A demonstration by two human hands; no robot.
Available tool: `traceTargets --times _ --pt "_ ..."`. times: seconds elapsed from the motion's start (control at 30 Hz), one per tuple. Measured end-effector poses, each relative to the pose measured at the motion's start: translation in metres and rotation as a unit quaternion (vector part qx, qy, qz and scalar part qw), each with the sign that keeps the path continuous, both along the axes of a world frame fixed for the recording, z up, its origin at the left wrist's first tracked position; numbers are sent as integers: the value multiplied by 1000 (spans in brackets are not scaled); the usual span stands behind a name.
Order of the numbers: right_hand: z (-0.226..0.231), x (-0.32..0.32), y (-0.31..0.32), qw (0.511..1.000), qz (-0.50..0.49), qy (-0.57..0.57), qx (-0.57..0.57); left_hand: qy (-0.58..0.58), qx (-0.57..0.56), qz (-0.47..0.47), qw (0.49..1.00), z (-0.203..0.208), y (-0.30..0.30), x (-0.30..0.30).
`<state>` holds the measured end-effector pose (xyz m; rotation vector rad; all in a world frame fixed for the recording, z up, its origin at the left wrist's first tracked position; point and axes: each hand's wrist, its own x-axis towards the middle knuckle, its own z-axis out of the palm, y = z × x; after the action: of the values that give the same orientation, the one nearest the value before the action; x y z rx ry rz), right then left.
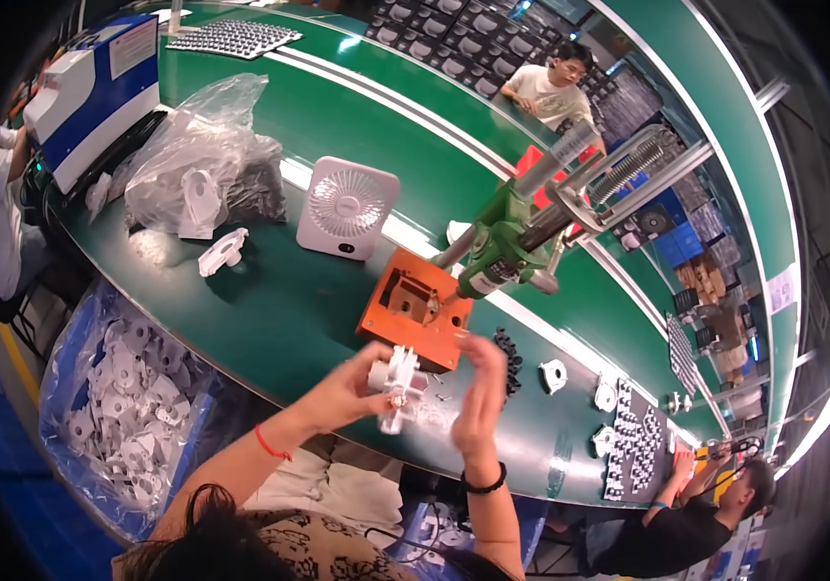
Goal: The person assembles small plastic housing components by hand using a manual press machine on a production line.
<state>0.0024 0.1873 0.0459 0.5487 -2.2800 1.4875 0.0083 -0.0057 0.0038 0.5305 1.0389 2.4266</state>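
Note:
My left hand (345,395) is closed around a white plastic part (401,385) with ribs and prongs, held above the table's near edge. My right hand (479,399) stands beside it, apart from the part, with fingers stretched upward and nothing seen in the palm. Just beyond both hands sits an orange fixture block (405,324) with a recessed pocket on top. A green hand press (504,254) with a metal column and spring rises behind the block. Small black pieces (507,363) lie in a pile to the right of my right hand.
A small white fan (348,209) stands behind the block. At left are a clear plastic bag (204,160), a loose white part (223,252) and a lined bin of white parts (129,426). More white parts (553,377) and a tray of small pieces (633,441) lie right. Co-workers (686,528) sit nearby.

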Motion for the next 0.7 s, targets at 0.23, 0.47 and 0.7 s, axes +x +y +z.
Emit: traceTargets --times 0.23,0.47,0.7 --pt "-52 -57 89 848 -278 -98 440 354 -455 301 760 35 -16 -89" --pt "-69 -59 98 890 -229 -61 390 448 -543 164 691 21 -5 -142" --pt "-50 -60 94 934 -197 -93 285 502 -524 137 674 20 -3 -147"
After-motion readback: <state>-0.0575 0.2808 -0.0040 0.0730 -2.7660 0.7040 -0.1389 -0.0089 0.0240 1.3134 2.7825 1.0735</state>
